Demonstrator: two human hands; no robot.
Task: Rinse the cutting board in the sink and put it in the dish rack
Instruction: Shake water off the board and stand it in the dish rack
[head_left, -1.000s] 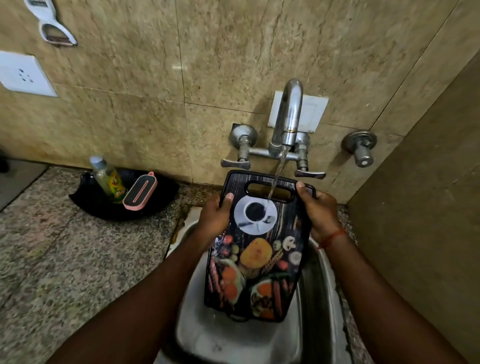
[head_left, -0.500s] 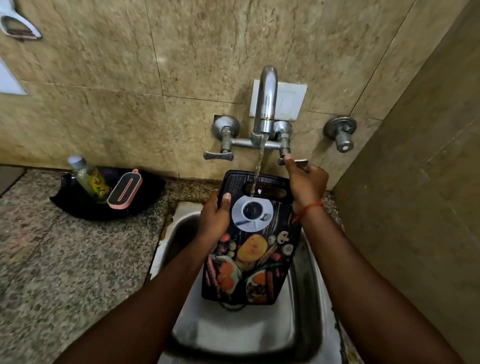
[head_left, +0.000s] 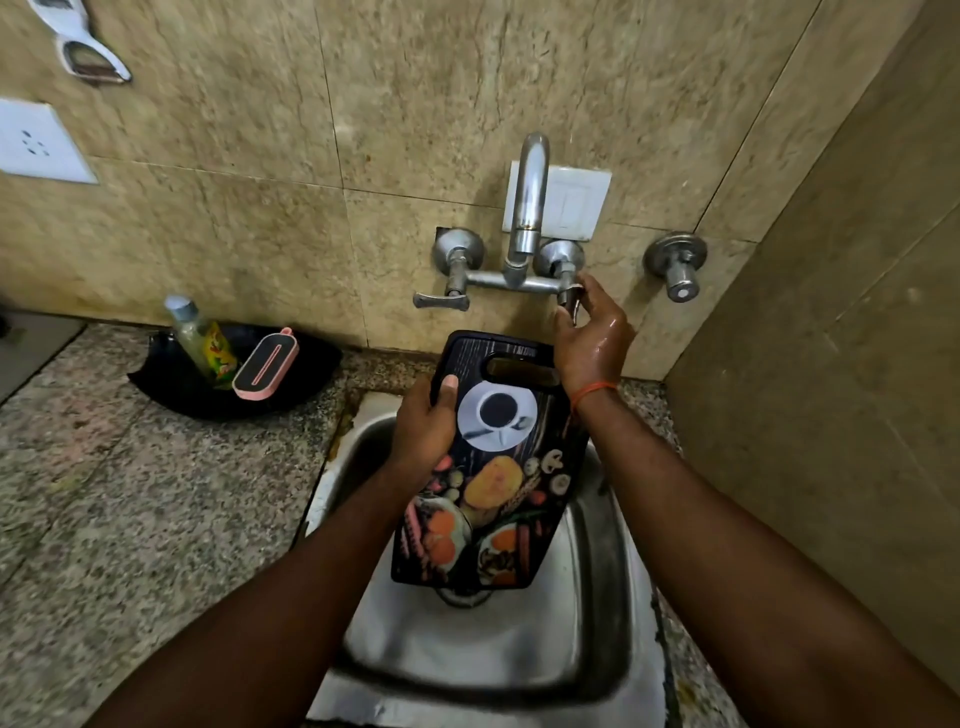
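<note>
The cutting board (head_left: 493, 467) stands tilted in the sink (head_left: 597, 597), its lower edge over the drain and its handle slot up toward the wall. Only the left hand (head_left: 423, 431) grasps it now, thumb on the printed face at the upper left edge. A second ago both hands held its top corners under a running stream; since then the right hand (head_left: 589, 338) has let go and risen to the tap's right lever (head_left: 569, 301), its wet fingers pinching it. No water falls from the spout (head_left: 530, 197) any more. This suggests the rinse is finished and the tap is being shut. What remains is carrying the board to the dish rack, which is not in view.
</note>
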